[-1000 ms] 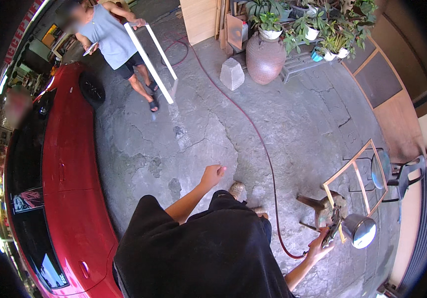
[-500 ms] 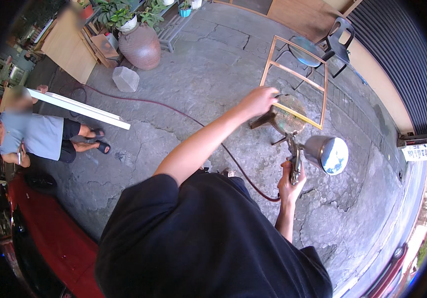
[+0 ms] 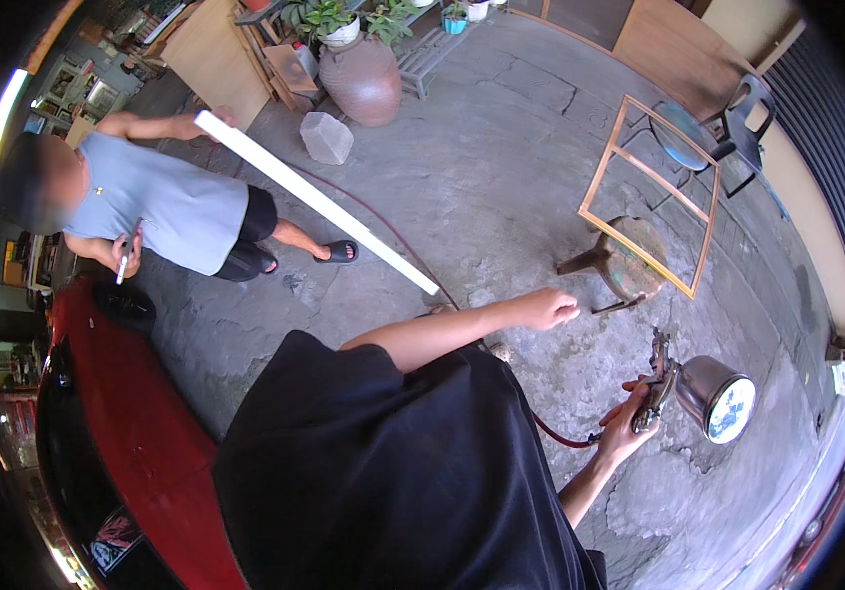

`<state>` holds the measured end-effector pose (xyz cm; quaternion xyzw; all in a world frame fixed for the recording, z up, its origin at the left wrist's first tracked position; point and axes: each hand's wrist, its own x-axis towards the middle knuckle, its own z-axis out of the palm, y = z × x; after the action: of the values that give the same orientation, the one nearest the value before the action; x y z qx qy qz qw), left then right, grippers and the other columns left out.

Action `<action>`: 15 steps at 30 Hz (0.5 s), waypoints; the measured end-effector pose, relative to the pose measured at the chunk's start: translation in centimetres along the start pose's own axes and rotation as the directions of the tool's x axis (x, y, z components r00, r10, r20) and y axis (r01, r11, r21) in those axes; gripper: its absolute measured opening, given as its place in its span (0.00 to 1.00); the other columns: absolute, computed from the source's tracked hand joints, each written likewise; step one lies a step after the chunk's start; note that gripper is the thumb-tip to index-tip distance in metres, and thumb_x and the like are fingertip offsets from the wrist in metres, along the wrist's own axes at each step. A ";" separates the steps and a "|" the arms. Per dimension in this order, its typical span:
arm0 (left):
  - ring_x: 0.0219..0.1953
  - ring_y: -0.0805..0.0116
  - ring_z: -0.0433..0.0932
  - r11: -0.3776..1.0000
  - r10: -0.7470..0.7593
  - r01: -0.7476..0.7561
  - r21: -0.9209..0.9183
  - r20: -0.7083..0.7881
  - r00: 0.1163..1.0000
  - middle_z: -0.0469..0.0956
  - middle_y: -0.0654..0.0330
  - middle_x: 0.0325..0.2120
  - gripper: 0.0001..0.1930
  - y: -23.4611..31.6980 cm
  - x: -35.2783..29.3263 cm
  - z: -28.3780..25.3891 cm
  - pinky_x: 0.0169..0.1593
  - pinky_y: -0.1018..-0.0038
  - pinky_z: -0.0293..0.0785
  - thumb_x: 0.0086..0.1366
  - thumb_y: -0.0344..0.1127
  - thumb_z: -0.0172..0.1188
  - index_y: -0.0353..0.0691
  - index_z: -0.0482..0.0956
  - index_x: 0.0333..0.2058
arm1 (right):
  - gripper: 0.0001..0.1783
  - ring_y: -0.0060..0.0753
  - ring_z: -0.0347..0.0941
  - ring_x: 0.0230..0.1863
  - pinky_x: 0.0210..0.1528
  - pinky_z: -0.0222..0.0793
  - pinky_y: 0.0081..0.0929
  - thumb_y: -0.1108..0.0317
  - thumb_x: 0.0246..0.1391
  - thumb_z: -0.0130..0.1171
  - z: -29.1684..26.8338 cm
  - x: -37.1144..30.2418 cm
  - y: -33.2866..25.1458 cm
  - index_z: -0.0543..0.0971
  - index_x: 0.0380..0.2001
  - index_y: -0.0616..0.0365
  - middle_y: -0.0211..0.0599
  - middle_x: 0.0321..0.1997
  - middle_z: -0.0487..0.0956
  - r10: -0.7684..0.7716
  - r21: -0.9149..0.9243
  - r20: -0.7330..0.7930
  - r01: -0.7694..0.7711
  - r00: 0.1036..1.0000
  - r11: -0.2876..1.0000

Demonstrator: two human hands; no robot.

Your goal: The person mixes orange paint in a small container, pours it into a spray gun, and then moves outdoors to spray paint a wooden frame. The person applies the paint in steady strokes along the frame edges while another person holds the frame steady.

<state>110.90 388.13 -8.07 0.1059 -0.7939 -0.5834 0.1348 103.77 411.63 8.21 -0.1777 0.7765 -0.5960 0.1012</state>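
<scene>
In the head view, the right hand (image 3: 627, 418) is gripping a spray gun (image 3: 661, 379) by its handle, fingers wrapped closed around the grip, with the gun's metal cup (image 3: 723, 395) sticking out to the right of the hand and a dark red air hose (image 3: 562, 436) trailing off from below the handle toward the person's body. Taking that gun as the landmark, the left hand (image 3: 548, 309) is reaching out just up and left of it, loosely curled and grasping nothing, hovering over the concrete floor (image 3: 501, 187). Above the gun, a round wooden stool (image 3: 623, 260) is standing with a light wooden frame (image 3: 651, 195) leaning across it. Far to the gun's upper left, another person (image 3: 142, 202) is carrying a long white strip (image 3: 314, 200), and a red car (image 3: 118, 442) is sitting well to its left. The gun is looking rigid and metal, probably weighty toward the cup side if filled, so the handle is the sound place to hold, keeping the cup upright; the hose is looking supple and likely to tug.
</scene>
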 end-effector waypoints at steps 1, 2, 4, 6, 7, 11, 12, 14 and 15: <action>0.24 0.58 0.79 1.000 -0.021 0.021 -0.015 0.000 1.000 0.79 0.51 0.21 0.18 0.0 -0.9 -0.5 0.32 0.60 0.74 0.74 0.43 0.55 0.33 0.78 0.31 | 0.16 0.14 0.63 0.10 0.09 0.53 0.19 0.63 0.72 0.53 0.4 0.1 0.0 0.77 0.49 0.67 0.36 0.35 0.81 0.006 0.008 0.018 -0.006 1.000 1.000; 0.25 0.58 0.80 0.998 -0.044 0.044 -0.039 0.003 0.999 0.80 0.52 0.22 0.15 0.6 -2.2 -1.1 0.33 0.61 0.74 0.73 0.40 0.56 0.34 0.79 0.33 | 0.15 0.15 0.63 0.10 0.09 0.53 0.18 0.64 0.71 0.54 0.6 0.0 -0.2 0.77 0.50 0.67 0.37 0.35 0.81 0.016 0.007 0.036 -0.016 0.999 1.000; 0.26 0.70 0.79 0.980 -0.136 0.136 -0.145 0.012 0.991 0.79 0.57 0.22 0.08 2.5 -4.9 -3.1 0.32 0.68 0.74 0.72 0.33 0.58 0.35 0.80 0.37 | 0.14 0.15 0.63 0.10 0.09 0.54 0.18 0.66 0.70 0.55 2.0 -0.7 -0.7 0.76 0.49 0.67 0.38 0.36 0.80 0.023 0.024 0.034 -0.024 0.999 0.999; 0.25 0.72 0.79 0.958 -0.211 0.217 -0.190 0.051 0.976 0.80 0.58 0.23 0.07 4.0 -6.4 -5.9 0.31 0.70 0.73 0.70 0.34 0.61 0.35 0.80 0.37 | 0.13 0.15 0.63 0.10 0.09 0.54 0.18 0.67 0.70 0.55 3.7 -1.2 -0.4 0.76 0.49 0.67 0.38 0.36 0.80 -0.002 -0.031 0.016 0.003 1.000 1.000; 0.25 0.73 0.79 0.941 -0.259 0.266 -0.210 0.063 0.964 0.80 0.58 0.23 0.08 4.3 -7.5 -7.0 0.30 0.70 0.73 0.70 0.34 0.62 0.34 0.80 0.37 | 0.13 0.15 0.63 0.10 0.09 0.53 0.17 0.67 0.71 0.55 4.5 -1.5 -0.4 0.76 0.48 0.67 0.38 0.35 0.81 -0.010 -0.056 0.022 0.011 1.000 0.998; 0.22 0.68 0.79 0.959 -0.235 0.200 -0.200 -0.169 0.957 0.81 0.56 0.21 0.14 3.6 -10.6 -10.2 0.28 0.69 0.71 0.67 0.40 0.68 0.33 0.81 0.29 | 0.17 0.15 0.61 0.09 0.10 0.50 0.19 0.60 0.73 0.53 8.1 -3.6 -1.7 0.79 0.47 0.67 0.36 0.35 0.81 0.005 -0.114 -0.022 -0.007 1.000 0.994; 0.22 0.68 0.80 0.940 -0.298 0.260 -0.223 -0.159 0.941 0.81 0.55 0.20 0.17 3.2 -11.1 -10.9 0.27 0.68 0.72 0.66 0.42 0.69 0.33 0.82 0.27 | 0.18 0.16 0.62 0.09 0.10 0.50 0.19 0.60 0.73 0.52 8.7 -3.8 -1.7 0.78 0.47 0.68 0.37 0.35 0.81 0.025 -0.116 -0.011 -0.027 1.000 0.993; 0.24 0.67 0.81 0.891 -0.420 0.409 -0.195 -0.017 0.907 0.82 0.55 0.22 0.13 3.4 -11.4 -13.2 0.29 0.69 0.74 0.65 0.39 0.70 0.33 0.82 0.29 | 0.19 0.16 0.62 0.09 0.09 0.51 0.19 0.60 0.73 0.52 9.5 -4.4 -2.3 0.78 0.47 0.68 0.37 0.35 0.81 0.031 -0.148 -0.006 -0.031 1.000 0.989; 0.25 0.67 0.81 0.862 -0.475 0.478 -0.172 0.057 0.878 0.83 0.55 0.23 0.12 3.4 -11.5 -14.1 0.30 0.69 0.75 0.64 0.37 0.70 0.33 0.83 0.30 | 0.19 0.16 0.62 0.09 0.09 0.51 0.19 0.59 0.73 0.52 9.8 -4.7 -2.7 0.78 0.47 0.68 0.37 0.35 0.81 0.034 -0.163 -0.007 -0.035 0.999 0.986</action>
<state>126.45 380.24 -1.84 0.2824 -0.6878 -0.6686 -0.0094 112.12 404.17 7.89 -0.1707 0.8260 -0.5288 0.0951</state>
